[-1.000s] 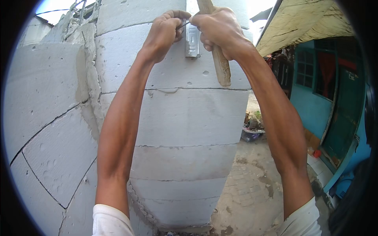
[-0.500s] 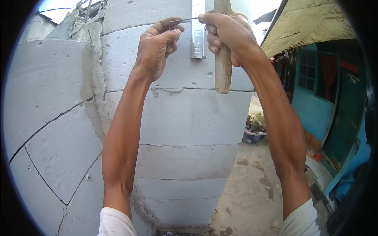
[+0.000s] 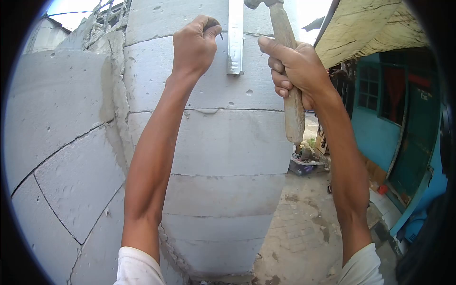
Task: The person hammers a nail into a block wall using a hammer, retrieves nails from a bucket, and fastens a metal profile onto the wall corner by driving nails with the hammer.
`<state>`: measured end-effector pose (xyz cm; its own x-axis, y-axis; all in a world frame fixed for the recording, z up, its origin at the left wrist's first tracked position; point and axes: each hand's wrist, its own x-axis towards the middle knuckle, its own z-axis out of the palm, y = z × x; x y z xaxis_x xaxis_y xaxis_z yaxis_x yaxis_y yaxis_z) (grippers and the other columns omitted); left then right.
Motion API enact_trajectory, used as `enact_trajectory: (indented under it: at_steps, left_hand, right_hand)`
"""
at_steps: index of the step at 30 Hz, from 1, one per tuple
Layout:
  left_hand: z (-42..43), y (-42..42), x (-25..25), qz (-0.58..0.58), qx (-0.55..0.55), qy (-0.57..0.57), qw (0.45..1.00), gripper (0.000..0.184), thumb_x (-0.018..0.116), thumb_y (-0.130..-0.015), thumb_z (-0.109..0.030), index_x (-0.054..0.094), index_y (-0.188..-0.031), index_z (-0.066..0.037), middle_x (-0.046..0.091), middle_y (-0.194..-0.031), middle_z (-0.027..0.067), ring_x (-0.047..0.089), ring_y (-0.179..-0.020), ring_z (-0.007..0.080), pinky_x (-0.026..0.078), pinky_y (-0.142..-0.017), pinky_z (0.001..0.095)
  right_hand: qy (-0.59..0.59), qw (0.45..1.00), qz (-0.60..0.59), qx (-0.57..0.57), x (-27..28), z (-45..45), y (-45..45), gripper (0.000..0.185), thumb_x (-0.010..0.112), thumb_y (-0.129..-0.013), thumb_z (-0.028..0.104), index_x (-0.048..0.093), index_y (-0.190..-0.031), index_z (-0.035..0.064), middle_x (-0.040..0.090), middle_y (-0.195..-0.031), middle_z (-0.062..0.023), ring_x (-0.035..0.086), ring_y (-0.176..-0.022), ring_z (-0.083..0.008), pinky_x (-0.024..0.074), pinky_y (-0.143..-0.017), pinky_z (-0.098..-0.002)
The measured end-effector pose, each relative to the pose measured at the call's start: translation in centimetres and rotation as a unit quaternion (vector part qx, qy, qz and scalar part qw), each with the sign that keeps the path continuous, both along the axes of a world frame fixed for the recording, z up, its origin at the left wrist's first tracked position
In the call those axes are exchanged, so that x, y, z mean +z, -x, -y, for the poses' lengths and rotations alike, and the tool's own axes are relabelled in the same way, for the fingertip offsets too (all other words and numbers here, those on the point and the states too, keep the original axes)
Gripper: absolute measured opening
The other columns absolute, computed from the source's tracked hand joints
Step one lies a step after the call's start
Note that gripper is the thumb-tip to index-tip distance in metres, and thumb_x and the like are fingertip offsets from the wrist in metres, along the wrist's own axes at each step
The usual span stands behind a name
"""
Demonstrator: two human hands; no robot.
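Observation:
My right hand (image 3: 298, 71) is wrapped around the wooden handle of a hammer (image 3: 295, 116). The hammer tilts a little, and its metal head is partly cut off at the top edge of the view. Up on the left, my left hand (image 3: 194, 47) pinches a thin dark nail (image 3: 221, 35); only a short end of it pokes out past the fingertips. Between the two hands, a shiny metal channel strip (image 3: 235, 45) runs vertically against the wall of pale blocks (image 3: 228, 142). Its lower end lies just right of my left hand, not touching it.
A second block wall (image 3: 61, 90) meets the first at a rough mortared corner on the left. To the right are a paved ground (image 3: 299, 223), a plastic tub of items (image 3: 306, 166), a turquoise house front (image 3: 375, 130) and a tan awning (image 3: 370, 28) overhead.
My right hand has moved right and down with the hammer, away from the nail it was touching. My left hand has turned, so the nail now points downward instead of sideways.

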<state>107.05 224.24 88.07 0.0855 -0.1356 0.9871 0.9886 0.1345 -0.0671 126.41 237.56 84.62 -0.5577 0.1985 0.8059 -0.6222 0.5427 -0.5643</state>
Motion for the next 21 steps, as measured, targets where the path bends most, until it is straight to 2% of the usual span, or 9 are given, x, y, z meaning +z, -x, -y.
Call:
enact_trajectory:
  at_steps: [4,5,7,10,12,14,15,17,21]
  left_hand:
    - [-1.6,0.7,-0.1,0.009,0.012,0.013,1.0,0.017,0.071,-0.1,-0.015,0.078,-0.11,-0.004,0.081,-0.1,0.0119,0.077,-0.091,0.0194,0.06,-0.084,0.0339]
    - [-1.9,0.8,-0.1,0.022,0.024,0.011,0.999,0.016,0.071,-0.1,-0.015,0.079,-0.11,-0.004,0.081,-0.1,0.0118,0.077,-0.091,0.0193,0.06,-0.083,0.0337]
    - [-2.0,0.4,-0.3,0.029,0.006,0.006,1.0,0.016,0.072,-0.1,-0.015,0.079,-0.11,-0.004,0.081,-0.1,0.012,0.077,-0.09,0.0191,0.06,-0.083,0.0335]
    - [-2.4,0.4,-0.3,0.021,-0.013,-0.002,1.0,0.017,0.073,-0.099,-0.016,0.08,-0.109,-0.005,0.081,-0.099,0.0121,0.076,-0.087,0.0185,0.059,-0.081,0.0329]
    - [-2.7,0.2,-0.3,0.004,-0.014,-0.007,1.0,0.017,0.074,-0.098,-0.017,0.081,-0.109,-0.005,0.081,-0.098,0.0119,0.075,-0.085,0.018,0.059,-0.08,0.0325]
    - [-2.8,-0.3,-0.4,0.03,-0.023,-0.021,0.999,0.014,0.074,-0.095,-0.014,0.081,-0.103,-0.004,0.08,-0.096,0.0166,0.078,-0.083,0.0275,0.06,-0.077,0.0372]
    - [-3.0,-0.4,-0.6,0.031,-0.022,-0.02,0.999,0.014,0.074,-0.095,-0.014,0.081,-0.103,-0.004,0.08,-0.096,0.0166,0.078,-0.083,0.0275,0.06,-0.077,0.0372]
    - [-3.5,-0.5,-1.2,0.046,-0.007,-0.05,0.998,0.021,0.075,-0.097,-0.019,0.081,-0.108,-0.003,0.081,-0.093,0.0122,0.073,-0.08,0.0164,0.057,-0.075,0.0325]
    - [-4.6,-0.2,-1.9,0.038,-0.021,-0.085,0.995,0.022,0.075,-0.097,-0.02,0.081,-0.107,-0.001,0.08,-0.092,0.0134,0.072,-0.076,0.0162,0.057,-0.072,0.0326]
  right_hand:
    - [0.014,0.999,0.007,0.039,-0.8,-0.5,-0.7,0.052,0.069,-0.102,0.047,0.059,-0.1,-0.0047,0.046,-0.06,0.004,0.044,-0.038,-0.003,0.0418,-0.033,-0.0217]
    - [0.014,0.999,0.005,0.038,-1.0,-0.7,-1.0,0.052,0.069,-0.102,0.047,0.059,-0.1,-0.0047,0.046,-0.06,0.004,0.044,-0.038,-0.003,0.0418,-0.033,-0.0217]
    - [0.0,0.999,0.025,0.031,-1.5,-0.8,-1.3,0.065,0.062,-0.104,0.056,0.054,-0.111,-0.0075,0.046,-0.064,0.0029,0.042,-0.039,-0.0028,0.0403,-0.033,-0.0212]
    - [0.021,0.995,0.029,0.09,-2.1,-0.6,-2.1,0.067,0.055,-0.105,0.061,0.054,-0.108,-0.0061,0.046,-0.065,0.0019,0.043,-0.04,-0.0029,0.0411,-0.035,-0.0211]
    - [-0.01,0.997,0.017,0.079,-2.3,-0.6,-2.1,0.067,0.052,-0.106,0.062,0.055,-0.107,-0.0046,0.046,-0.065,0.0018,0.044,-0.041,-0.0031,0.0407,-0.035,-0.021]
    - [-0.041,0.997,0.003,0.067,-2.5,-0.6,-1.8,0.067,0.049,-0.107,0.063,0.055,-0.106,-0.0031,0.047,-0.065,0.0017,0.044,-0.041,-0.0033,0.0403,-0.035,-0.0209]
    - [-0.06,0.997,-0.024,0.045,-2.6,-0.6,-1.3,0.066,0.049,-0.107,0.062,0.057,-0.104,-0.0034,0.044,-0.061,0.0028,0.044,-0.041,-0.0041,0.0384,-0.035,-0.0225]
    - [-0.077,0.995,-0.051,0.023,-2.7,-0.9,-1.1,0.066,0.05,-0.108,0.061,0.058,-0.102,-0.0037,0.041,-0.058,0.0039,0.043,-0.041,-0.0049,0.0365,-0.034,-0.0241]
    - [-0.11,0.992,-0.067,-0.006,-2.3,-0.9,-0.9,0.065,0.049,-0.108,0.061,0.058,-0.101,-0.0034,0.041,-0.056,0.0047,0.041,-0.04,-0.0042,0.0354,-0.035,-0.0253]
